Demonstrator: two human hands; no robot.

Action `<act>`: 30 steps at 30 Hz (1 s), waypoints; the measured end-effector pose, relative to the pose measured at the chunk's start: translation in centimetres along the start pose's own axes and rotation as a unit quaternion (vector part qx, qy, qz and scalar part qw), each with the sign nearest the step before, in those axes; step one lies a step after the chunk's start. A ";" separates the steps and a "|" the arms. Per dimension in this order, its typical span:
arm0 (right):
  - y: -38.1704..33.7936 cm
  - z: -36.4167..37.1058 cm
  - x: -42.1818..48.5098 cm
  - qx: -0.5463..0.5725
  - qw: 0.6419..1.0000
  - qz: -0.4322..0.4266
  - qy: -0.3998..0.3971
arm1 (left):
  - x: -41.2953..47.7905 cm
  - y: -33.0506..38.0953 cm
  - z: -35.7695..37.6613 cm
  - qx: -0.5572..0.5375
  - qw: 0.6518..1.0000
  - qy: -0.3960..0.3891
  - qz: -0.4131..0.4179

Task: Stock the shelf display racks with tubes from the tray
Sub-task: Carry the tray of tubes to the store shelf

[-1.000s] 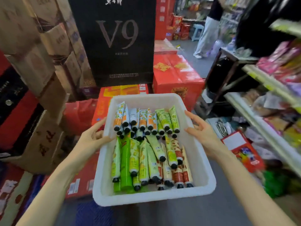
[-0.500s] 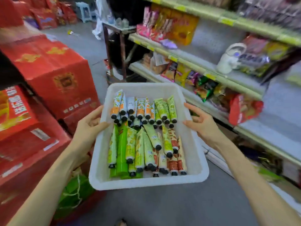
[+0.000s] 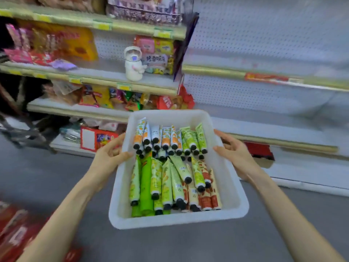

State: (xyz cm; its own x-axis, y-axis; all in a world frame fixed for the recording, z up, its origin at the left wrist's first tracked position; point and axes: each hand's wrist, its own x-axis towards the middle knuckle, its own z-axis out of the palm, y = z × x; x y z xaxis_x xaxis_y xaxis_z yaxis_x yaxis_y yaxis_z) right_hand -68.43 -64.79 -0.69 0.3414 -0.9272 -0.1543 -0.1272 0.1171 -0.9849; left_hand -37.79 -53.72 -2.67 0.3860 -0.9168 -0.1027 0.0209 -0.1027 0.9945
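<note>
Now, left hand (image 3: 109,157): grips the left rim of the tray (image 3: 177,220), thumb hooked over the lip and fingers outside the wall.
Right hand (image 3: 234,154): holds the tray's right rim opposite, thumb on the lip and fingers along the outside; how far they curl under the tray I cannot tell.
Why both hands: by my reading, a grip on each side keeps the loaded tray level, so nothing slides.
Tubes (image 3: 166,178): all inside the tray in two rows, black caps toward its near rim. The far row is orange, white and pale green, the near row green and red. Some overlap, and none is lifted out.
Tray position: carried in the air above the floor (image 3: 37,176), far rim pointing at the shelves (image 3: 273,129).
Shelves: beyond and right of the tray, white boards with gold edges and a perforated back panel. I cannot make out a display rack.
Snack packets (image 3: 117,99): beyond the tray's far left corner, on a shelf.
White figurine (image 3: 133,63): one shelf higher than the packets, well beyond the tray.
Red boxes (image 3: 15,233): on the floor, well left of the tray's near corner.
In the way: neither hand is free, so the tray likely needs setting down, or one-hand support, before a tube can be picked.
</note>
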 end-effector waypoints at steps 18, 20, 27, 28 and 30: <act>1.2 -18.3 -1.0 0.051 0.953 0.022 0.299 | 17.4 3.4 25.4 0.050 0.939 -0.339 0.012; 0.8 -19.2 -0.2 0.052 0.941 0.016 0.333 | 18.9 4.1 27.6 0.064 0.934 -0.349 0.034; 1.0 -23.2 1.7 0.059 0.918 0.026 0.392 | 22.4 5.8 34.1 0.081 0.912 -0.401 0.030; 1.2 -24.0 1.7 0.057 0.916 0.032 0.396 | 22.9 5.8 35.1 0.083 0.908 -0.411 0.023; 1.7 -25.9 1.9 0.053 0.914 0.037 0.401 | 23.6 5.7 37.3 0.082 0.899 -0.429 0.010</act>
State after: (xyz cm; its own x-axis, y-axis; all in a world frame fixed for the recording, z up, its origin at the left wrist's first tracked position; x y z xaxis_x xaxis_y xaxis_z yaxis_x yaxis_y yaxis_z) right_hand -92.09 -75.51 -0.61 -0.4622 -0.8729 -0.1564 -0.0161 0.1846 -0.9827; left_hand -62.96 -90.39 -0.18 -0.4711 -0.8721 -0.1325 -0.1420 -0.0732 0.9872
